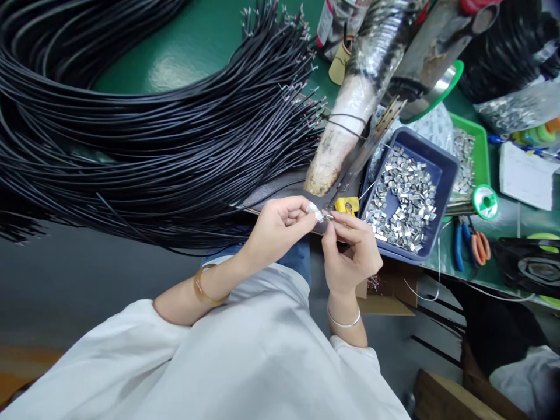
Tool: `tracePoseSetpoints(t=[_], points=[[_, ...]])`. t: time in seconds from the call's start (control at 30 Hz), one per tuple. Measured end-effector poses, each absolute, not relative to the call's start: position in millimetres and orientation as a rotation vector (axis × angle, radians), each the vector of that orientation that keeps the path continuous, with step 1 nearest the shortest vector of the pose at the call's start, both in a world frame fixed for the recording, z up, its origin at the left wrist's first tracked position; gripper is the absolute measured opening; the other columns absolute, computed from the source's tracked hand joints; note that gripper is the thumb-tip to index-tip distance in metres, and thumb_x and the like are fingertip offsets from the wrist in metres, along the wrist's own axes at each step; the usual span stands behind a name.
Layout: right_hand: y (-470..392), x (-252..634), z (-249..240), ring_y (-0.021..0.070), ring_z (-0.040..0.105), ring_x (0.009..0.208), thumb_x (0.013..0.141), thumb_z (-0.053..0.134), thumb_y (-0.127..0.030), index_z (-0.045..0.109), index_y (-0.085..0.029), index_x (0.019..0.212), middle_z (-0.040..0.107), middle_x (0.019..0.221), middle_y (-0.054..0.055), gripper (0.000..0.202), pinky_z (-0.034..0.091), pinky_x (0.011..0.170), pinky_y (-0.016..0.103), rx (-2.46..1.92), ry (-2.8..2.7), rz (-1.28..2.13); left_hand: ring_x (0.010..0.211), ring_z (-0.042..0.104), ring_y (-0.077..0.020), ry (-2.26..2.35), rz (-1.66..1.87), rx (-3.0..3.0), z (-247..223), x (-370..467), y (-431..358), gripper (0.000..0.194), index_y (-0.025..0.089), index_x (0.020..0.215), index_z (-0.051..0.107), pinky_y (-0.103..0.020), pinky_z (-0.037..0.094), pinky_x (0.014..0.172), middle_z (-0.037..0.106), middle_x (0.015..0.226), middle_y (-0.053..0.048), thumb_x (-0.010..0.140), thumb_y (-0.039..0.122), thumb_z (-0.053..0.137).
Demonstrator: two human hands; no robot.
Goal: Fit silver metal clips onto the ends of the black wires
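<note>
My left hand (282, 227) is closed in a pinch, with white wrapping (314, 211) at its fingertips. Close beside it, the fingers of my right hand (351, 248) pinch a small metal piece (326, 216). The fingertips of both hands nearly meet around this piece. Just beyond them sits a yellow block (347, 205) at the bench edge. A blue bin (446, 169) full of small silvery metal parts (405, 201) stands to the right of my right hand. Black cables (175, 128) with stripped ends lie in a thick bundle to the left.
A plastic-wrapped duct (336, 137) slants down over the bench (184, 64). Further right are a green tray (483, 146), a green-rimmed spool (485, 202), blue-handled pliers (458, 245), orange-handled scissors (480, 248) and white paper (527, 175). A cardboard box (394, 291) stands below the bench edge.
</note>
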State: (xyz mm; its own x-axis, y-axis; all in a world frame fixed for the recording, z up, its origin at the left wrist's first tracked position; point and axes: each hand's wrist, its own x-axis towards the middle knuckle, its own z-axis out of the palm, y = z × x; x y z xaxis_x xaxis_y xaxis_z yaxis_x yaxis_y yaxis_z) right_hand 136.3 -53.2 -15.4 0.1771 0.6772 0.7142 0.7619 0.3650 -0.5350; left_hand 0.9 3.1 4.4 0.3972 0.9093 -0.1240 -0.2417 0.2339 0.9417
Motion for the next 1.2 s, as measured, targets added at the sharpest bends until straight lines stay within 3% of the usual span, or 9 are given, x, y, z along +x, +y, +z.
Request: tracePoseSetpoints(t=[0.47, 0.7, 1.07, 1.13, 1.2], points=[[-48, 139, -10, 0.0162, 0.075, 0.087, 0.082, 0.071, -0.01, 0.063, -0.023, 0.09, 0.077, 0.099, 0.001, 0.017, 0.066, 0.074, 0.032, -1.351, -1.536, -0.07, 0.054, 0.046, -0.0082, 0.916, 0.944, 1.156, 4, 3, 4, 0.016, 0.016, 0.071, 0.062, -0.021, 0.038, 0.051, 0.051, 0.058, 0.002, 0.083, 0.025, 0.065], [-51, 142, -16, 0.0132, 0.075, 0.083, 0.083, 0.07, -0.01, 0.059, -0.024, 0.089, 0.077, 0.101, 0.002, 0.018, 0.065, 0.073, 0.027, -1.353, -1.614, -0.115, 0.053, 0.046, -0.0078, 0.921, 0.906, 1.194, 3, 0, 3, 0.019, 0.016, 0.068, 0.06, -0.02, 0.038, 0.049, 0.052, 0.059, 0.002, 0.085, 0.024, 0.064], [-50, 142, -8, 0.0146, 0.076, 0.084, 0.083, 0.069, -0.006, 0.064, -0.022, 0.093, 0.078, 0.094, 0.001, 0.019, 0.064, 0.074, 0.028, -1.318, -1.551, 0.001, 0.049, 0.047, -0.0078, 0.935, 0.874, 1.472, 5, -4, 2, 0.021, 0.015, 0.068, 0.064, -0.022, 0.033, 0.047, 0.055, 0.055, 0.002, 0.088, 0.02, 0.061], [-51, 146, -8, 0.0161, 0.077, 0.078, 0.084, 0.067, -0.005, 0.063, -0.021, 0.097, 0.078, 0.091, 0.001, 0.021, 0.065, 0.067, 0.03, -1.244, -1.454, 0.027, 0.051, 0.051, -0.009, 0.907, 0.814, 1.713, 13, -13, -3, 0.025, 0.014, 0.065, 0.065, -0.023, 0.037, 0.05, 0.06, 0.055, 0.001, 0.089, 0.019, 0.062], [-57, 155, -8, 0.0156, 0.075, 0.068, 0.087, 0.065, -0.008, 0.062, -0.022, 0.101, 0.076, 0.087, -0.001, 0.02, 0.064, 0.058, 0.03, -1.153, -1.356, -0.042, 0.067, 0.066, -0.0148, 0.885, 0.879, 1.872, 25, -25, -13, 0.014, 0.014, 0.079, 0.073, -0.026, 0.049, 0.064, 0.075, 0.075, -0.005, 0.089, 0.02, 0.065]])
